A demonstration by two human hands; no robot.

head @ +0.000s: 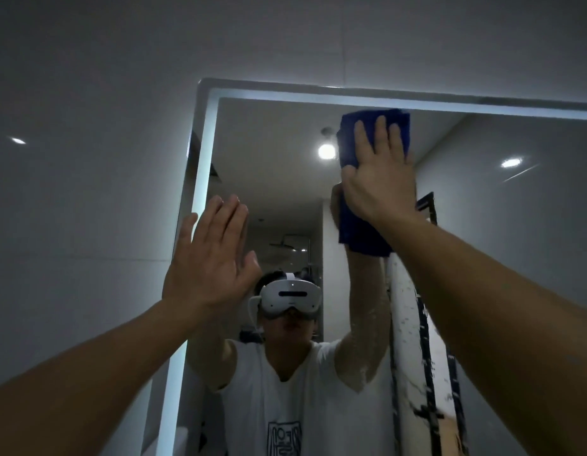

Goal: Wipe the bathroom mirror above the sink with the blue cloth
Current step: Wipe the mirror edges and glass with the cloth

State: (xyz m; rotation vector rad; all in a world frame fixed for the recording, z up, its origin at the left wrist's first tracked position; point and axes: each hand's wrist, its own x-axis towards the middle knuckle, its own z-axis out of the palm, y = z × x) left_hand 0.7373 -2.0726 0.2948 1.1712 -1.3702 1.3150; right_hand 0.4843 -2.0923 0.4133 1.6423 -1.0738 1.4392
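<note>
At mirror (pixel 483 225) top | right hand (pixel 381 182) grip flat, pressing blue cloth (pixel 361 235) | left hand (pixel 209 258) grip wide

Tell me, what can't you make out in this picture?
Sink: below the head view's bottom edge.
Light-edged rectangular wall mirror: right side and bottom cut off by frame edges.
Blue folded cloth: middle covered by the right hand.
Left hand: contact with the mirror unclear, head view.

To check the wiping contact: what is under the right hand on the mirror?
The blue cloth, pressed flat by the right hand against the mirror near its top edge. Cloth shows above the fingers and below the palm. The glass behind it is covered.
</note>
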